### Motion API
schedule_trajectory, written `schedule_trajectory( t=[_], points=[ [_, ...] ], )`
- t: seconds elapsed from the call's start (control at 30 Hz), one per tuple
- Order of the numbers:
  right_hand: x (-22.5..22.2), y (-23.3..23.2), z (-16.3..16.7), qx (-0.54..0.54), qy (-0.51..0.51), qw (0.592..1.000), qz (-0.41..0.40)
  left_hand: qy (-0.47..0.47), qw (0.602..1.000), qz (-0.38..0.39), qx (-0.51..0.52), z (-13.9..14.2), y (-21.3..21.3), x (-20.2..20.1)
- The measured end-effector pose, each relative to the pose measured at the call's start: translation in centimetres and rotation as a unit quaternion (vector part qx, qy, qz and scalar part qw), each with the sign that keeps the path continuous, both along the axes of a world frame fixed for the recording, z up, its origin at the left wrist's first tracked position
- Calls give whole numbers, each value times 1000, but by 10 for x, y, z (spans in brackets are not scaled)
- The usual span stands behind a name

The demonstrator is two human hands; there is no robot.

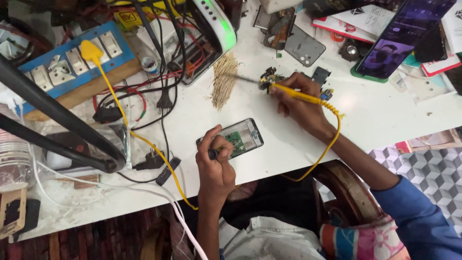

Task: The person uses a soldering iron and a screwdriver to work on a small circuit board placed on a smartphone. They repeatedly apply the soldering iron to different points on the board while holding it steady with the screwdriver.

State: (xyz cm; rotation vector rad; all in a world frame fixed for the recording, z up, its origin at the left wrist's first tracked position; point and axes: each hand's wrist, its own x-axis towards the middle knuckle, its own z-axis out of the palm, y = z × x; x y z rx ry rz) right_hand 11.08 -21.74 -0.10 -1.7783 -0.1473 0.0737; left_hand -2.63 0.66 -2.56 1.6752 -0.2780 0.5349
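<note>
Right hand [299,98] clenched on yellow soldering iron [288,91] — tip away from opened phone [236,138], which lies diagonal, below-left of grip; left hand [215,161] nearer, gripping dark tool [212,154].

opened phone [239,137] on table [385,115] centre, switchboard [72,58] far left, second phone [402,33] far right

My left hand [215,161] covers the near end of the opened phone [238,137], and I can't make out the dark tool in its grip. The iron's tip [240,78] blurs against the bench [385,115]. The top edge crops the lit phone [402,33].
</note>
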Motion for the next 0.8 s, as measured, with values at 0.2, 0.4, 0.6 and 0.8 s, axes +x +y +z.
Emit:
schedule_trajectory(
  t=[0.2,0.4,0.6,0.8],
  points=[
    [4,4,-1,67,-38,996,49,17,999,-17,-27,0,0,0],
    [1,4,2,35,-26,998,55,3,1000,-5,-1,2,0,2],
    [1,4,4,32,-14,998,59,16,1000,7,2,8,-1,7],
    [-25,-22,-1,174,-82,981,-26,5,1000,28,1,11,-3,7]
  ],
)
